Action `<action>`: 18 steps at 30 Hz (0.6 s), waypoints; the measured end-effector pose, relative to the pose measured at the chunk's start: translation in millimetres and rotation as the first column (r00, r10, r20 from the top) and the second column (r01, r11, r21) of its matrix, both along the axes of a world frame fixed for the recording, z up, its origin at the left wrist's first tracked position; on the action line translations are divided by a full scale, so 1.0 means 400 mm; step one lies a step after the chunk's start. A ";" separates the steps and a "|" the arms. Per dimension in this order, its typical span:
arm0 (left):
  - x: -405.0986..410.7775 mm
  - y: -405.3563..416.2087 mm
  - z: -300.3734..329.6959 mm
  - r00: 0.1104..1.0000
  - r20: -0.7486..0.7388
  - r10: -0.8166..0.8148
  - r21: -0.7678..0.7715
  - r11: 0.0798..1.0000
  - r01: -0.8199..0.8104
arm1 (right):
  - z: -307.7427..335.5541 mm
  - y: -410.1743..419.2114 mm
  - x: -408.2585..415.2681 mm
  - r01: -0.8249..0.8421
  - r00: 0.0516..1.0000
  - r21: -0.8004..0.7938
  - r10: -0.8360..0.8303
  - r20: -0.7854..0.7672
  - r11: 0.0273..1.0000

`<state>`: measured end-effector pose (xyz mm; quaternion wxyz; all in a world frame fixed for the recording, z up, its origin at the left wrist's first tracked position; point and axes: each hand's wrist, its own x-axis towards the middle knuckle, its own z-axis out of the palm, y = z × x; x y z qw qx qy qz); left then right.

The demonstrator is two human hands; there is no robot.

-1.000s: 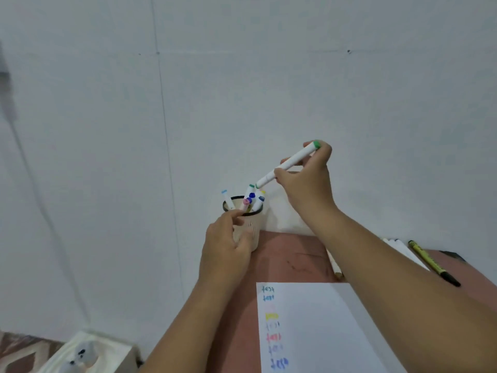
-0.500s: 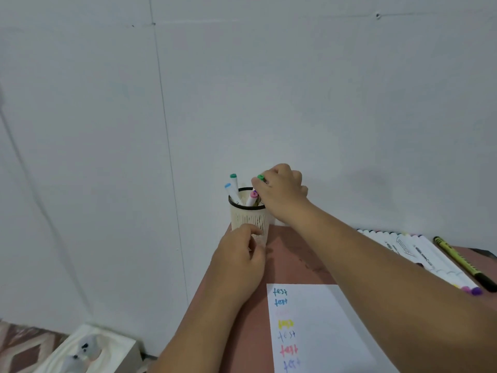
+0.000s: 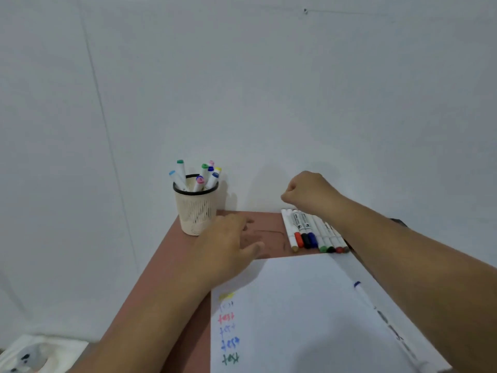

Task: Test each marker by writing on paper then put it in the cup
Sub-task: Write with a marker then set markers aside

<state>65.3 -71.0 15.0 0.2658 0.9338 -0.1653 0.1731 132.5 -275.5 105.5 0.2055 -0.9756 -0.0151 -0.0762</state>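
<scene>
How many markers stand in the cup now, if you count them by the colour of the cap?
Green caps: 2
Blue caps: 3, one of them light blue
Pink caps: 2
Yellow cap: 1
Total: 8 markers in the cup

place: likely home desk | cues: bare white wall (image 3: 269,90), small brown table (image 3: 166,278)

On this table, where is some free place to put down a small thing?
Bare reddish-brown tabletop shows between the cream mesh cup, the row of white markers and the white paper; the left hand partly covers it. The right side is crowded by markers and the right hand.
</scene>
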 end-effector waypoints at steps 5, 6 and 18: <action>0.031 -0.057 -0.003 0.999 -0.031 0.016 0.102 0.995 -0.013 | -0.078 -0.028 0.009 0.065 0.992 -0.183 -0.083 -0.094 0.981; 0.030 -0.060 -0.011 1.000 -0.016 0.022 0.096 0.995 -0.020 | -0.091 -0.021 0.010 0.072 0.992 -0.217 -0.092 -0.083 0.973; 0.035 -0.021 -0.026 0.999 0.051 0.015 0.030 0.999 -0.017 | -0.152 0.039 0.038 0.120 0.993 -0.194 -0.119 0.013 0.974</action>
